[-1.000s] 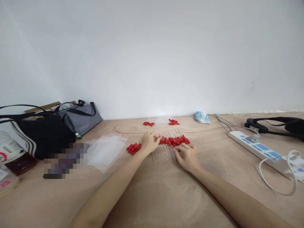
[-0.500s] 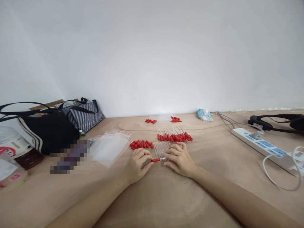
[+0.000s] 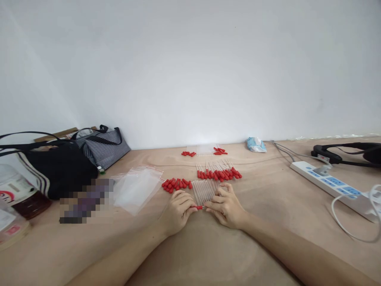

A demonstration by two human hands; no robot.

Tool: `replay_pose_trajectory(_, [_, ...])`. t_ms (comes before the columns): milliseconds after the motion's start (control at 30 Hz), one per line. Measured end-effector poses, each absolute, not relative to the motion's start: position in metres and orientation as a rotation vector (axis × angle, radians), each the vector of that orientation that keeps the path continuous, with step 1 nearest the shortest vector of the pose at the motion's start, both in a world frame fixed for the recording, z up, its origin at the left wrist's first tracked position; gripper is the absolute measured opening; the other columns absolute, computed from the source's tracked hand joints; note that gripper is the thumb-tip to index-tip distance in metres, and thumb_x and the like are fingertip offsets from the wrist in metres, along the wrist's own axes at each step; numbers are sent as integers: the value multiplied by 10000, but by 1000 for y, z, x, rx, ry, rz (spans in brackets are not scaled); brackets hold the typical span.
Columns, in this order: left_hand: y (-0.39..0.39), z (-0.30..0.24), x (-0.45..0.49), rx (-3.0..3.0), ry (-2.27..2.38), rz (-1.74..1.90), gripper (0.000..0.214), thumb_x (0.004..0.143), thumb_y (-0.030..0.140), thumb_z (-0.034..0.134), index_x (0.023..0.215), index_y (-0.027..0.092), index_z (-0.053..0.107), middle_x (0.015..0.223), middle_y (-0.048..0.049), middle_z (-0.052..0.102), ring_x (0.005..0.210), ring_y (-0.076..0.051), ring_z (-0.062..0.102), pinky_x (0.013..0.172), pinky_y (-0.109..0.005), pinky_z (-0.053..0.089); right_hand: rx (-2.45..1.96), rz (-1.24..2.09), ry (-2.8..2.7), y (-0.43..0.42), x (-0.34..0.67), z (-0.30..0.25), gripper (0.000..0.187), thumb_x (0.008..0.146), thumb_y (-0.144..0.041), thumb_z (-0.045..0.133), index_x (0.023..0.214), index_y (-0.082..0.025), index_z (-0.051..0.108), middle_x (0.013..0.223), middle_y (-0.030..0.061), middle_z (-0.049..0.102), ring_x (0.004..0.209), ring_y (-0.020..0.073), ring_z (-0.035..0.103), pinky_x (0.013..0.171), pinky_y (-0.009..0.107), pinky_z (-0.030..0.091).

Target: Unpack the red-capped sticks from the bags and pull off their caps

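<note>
My left hand [image 3: 180, 210] pinches a red rubber bulb [image 3: 199, 207] between thumb and fingers. The fingers of my right hand [image 3: 226, 204] are closed on a glass dropper tube [image 3: 204, 207], mostly hidden by that hand, whose end meets the bulb. Just beyond my hands lies a row of bare glass tubes [image 3: 204, 190]. Left of it sits a pile of loose red bulbs [image 3: 175, 184]. Farther back are several droppers with red bulbs fitted [image 3: 220, 174], their bulbs toward me.
Clear zip bags [image 3: 137, 192] lie left of the bulbs. Against the wall are a bagged set of tubes [image 3: 205, 149] and a blue mask [image 3: 256, 144]. A power strip [image 3: 330, 184] with cables stands right; a dark bag [image 3: 64, 171] and a bottle [image 3: 18, 190] stand left.
My hands have come closer together, the left moving right. Less of the glass tube shows between them, and the red bulb is now nearer my right fingers.
</note>
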State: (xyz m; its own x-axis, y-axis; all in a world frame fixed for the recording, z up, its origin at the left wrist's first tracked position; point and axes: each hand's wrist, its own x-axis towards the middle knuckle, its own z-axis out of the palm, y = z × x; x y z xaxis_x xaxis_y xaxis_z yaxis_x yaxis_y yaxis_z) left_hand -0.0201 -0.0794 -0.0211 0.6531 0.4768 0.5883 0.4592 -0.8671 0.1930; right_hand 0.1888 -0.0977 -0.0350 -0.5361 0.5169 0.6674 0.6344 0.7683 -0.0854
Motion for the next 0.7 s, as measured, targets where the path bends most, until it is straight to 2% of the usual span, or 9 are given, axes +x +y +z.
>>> replay_pose_trajectory(200, [-83, -19, -20, 2823, 763, 983, 179, 851, 185, 414, 720, 173, 535, 709, -29, 609, 751, -158, 545, 751, -327, 393, -830, -193, -2264, -99, 189, -36, 193, 823, -260, 473, 911, -268, 644, 551, -18, 542, 672, 139, 403, 820, 389, 234])
replay_pose_trajectory(400, [-80, -23, -32, 2743, 840, 1081, 181, 856, 179, 395, 741, 166, 534, 756, -53, 600, 765, -158, 550, 724, -308, 437, -1016, -169, -2208, -100, 207, -35, 204, 821, -250, 458, 789, -227, 658, 547, -4, 521, 653, 138, 402, 761, 350, 261])
replay_pose_trajectory(533, [-81, -22, -38, 2704, 903, 1150, 134, 846, 183, 436, 857, 183, 569, 830, -41, 593, 794, -137, 559, 732, -268, 457, -1167, -151, -2095, -95, 215, -40, 301, 817, -161, 396, 1050, -195, 584, 664, 17, 565, 699, 148, 453, 726, 317, 285])
replay_pose_trajectory(600, [-77, -20, -41, 2642, 1034, 1254, 160, 844, 191, 432, 909, 189, 578, 868, -46, 572, 829, -138, 555, 753, -265, 464, -1221, -112, -2006, -89, 214, -44, 342, 799, -134, 385, 1103, -168, 538, 713, 26, 583, 724, 150, 485, 711, 303, 294])
replay_pose_trajectory(700, [-59, -16, -55, 2454, 1388, 1450, 205, 814, 238, 443, 945, 174, 587, 912, -64, 548, 857, -162, 557, 771, -293, 477, -1292, -45, -1884, -79, 209, -48, 226, 777, -156, 426, 942, -167, 580, 709, 15, 600, 707, 143, 516, 717, 298, 289])
